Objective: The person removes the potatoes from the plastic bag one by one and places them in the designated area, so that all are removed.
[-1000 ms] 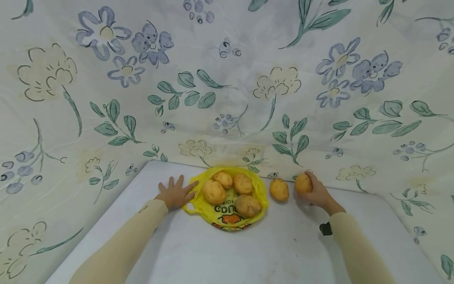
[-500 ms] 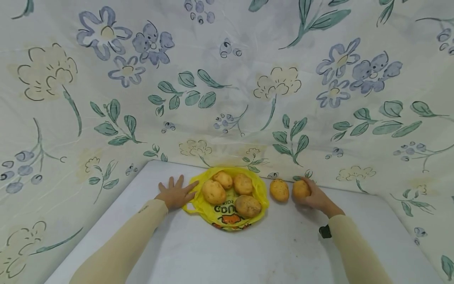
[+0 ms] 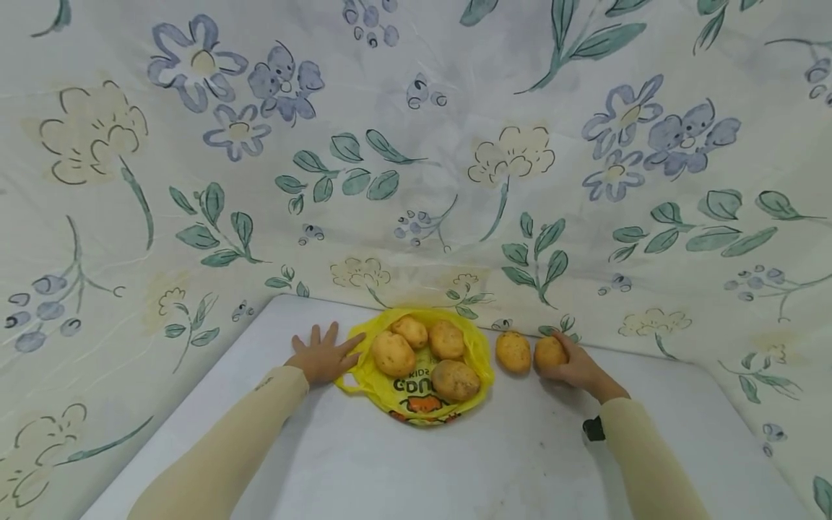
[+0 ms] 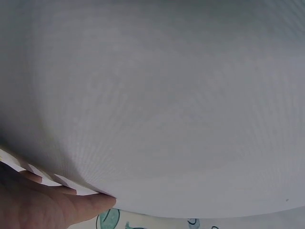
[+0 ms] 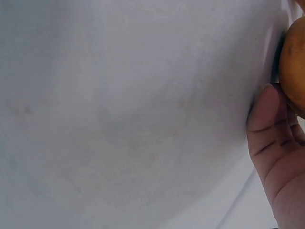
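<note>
My right hand grips a potato on the white table, close beside another potato. In the right wrist view the thumb lies low against the side of the held potato. To the left, a yellow plastic bag with dark printing lies spread out, with several potatoes on it. My left hand rests with spread fingers at the bag's left edge, by its handle loop. In the left wrist view only part of the left hand shows.
The white table runs back to a hanging cloth printed with flowers and leaves. That cloth also closes in the left and right sides. Small dark specks mark the table at the right.
My right hand has brought its potato leftward and down onto the table, close to the lone potato right of the bag. The left hand and the bag stay in place.
</note>
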### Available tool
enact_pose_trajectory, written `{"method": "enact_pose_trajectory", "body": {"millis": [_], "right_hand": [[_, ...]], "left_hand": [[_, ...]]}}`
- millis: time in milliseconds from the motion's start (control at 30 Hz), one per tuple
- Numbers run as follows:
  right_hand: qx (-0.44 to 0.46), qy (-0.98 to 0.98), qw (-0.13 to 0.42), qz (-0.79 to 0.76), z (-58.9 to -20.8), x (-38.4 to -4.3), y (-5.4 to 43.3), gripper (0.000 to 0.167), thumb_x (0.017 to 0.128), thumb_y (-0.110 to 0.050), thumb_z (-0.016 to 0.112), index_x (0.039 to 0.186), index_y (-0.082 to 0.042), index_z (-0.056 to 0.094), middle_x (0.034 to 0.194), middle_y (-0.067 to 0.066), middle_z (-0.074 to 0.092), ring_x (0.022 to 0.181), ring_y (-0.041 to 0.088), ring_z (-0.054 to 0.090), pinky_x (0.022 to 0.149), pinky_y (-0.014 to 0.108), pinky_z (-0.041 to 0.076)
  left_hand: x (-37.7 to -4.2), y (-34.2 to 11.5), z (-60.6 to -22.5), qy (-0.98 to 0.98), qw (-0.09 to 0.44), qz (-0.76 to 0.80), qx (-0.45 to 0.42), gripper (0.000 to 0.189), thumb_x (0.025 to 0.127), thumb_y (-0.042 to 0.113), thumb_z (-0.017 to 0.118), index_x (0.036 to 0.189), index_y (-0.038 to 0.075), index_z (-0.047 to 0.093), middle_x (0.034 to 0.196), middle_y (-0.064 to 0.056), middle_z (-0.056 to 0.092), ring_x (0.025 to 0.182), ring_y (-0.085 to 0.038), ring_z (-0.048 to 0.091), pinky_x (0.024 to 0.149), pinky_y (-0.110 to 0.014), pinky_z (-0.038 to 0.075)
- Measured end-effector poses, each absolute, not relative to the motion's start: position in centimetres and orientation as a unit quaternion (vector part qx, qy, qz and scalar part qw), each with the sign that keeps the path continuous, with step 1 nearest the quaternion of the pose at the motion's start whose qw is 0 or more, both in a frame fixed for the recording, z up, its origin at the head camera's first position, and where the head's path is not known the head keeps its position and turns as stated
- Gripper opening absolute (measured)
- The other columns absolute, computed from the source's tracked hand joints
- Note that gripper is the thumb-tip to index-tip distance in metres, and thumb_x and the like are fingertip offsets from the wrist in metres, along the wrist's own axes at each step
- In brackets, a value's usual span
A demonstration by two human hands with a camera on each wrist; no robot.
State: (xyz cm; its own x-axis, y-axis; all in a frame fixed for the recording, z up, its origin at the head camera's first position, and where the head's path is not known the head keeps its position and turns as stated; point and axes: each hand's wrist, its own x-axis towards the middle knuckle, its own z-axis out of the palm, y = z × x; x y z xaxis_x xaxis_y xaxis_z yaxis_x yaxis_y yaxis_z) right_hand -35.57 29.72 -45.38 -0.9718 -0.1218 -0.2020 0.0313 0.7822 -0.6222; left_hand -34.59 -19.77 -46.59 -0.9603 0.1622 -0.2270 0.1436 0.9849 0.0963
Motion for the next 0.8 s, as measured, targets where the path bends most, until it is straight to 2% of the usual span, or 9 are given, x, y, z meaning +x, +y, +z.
{"method": "enact_pose_trajectory", "body": {"millis": [267, 433, 800], "right_hand": [[-0.013, 0.932, 0.121, -0.342, -45.46, -35.71, 29.87, 0.103, 0.084, -0.037, 0.072, 0.159, -0.011, 0.007, 0.158, 0.03, 0.018, 0.132, 0.047, 0.038, 0.108, 0.065, 0.034], [-0.005, 0.926, 0.126, -0.357, -45.67, -35.75, 30.07, 0.106, 0.083, -0.037, 0.073, 0.159, -0.011, 0.004, 0.156, 0.03, 0.023, 0.13, 0.045, 0.041, 0.108, 0.064, 0.035], [0.012, 0.925, 0.133, -0.357, -45.64, -35.65, 30.32, 0.112, 0.083, -0.043, 0.073, 0.157, -0.003, -0.001, 0.154, 0.036, 0.022, 0.136, 0.05, 0.035, 0.113, 0.065, 0.029]], "left_hand": [[-34.42, -19.75, -46.32, 0.988, 0.127, 0.045, 0.073, 0.064, 0.1, 0.063, 0.029, 0.157, 0.034, 0.025, 0.163, -0.027, 0.01, 0.144, -0.062, 0.006, 0.105, -0.083, 0.005], [-34.34, -19.75, -46.24, 0.988, 0.124, 0.043, 0.075, 0.064, 0.1, 0.063, 0.03, 0.156, 0.033, 0.026, 0.163, -0.028, 0.011, 0.143, -0.063, 0.007, 0.104, -0.083, 0.005], [-34.32, -19.49, -46.15, 0.989, 0.123, 0.047, 0.071, 0.064, 0.1, 0.063, 0.029, 0.156, 0.034, 0.026, 0.163, -0.028, 0.011, 0.143, -0.062, 0.007, 0.104, -0.083, 0.006]]}}
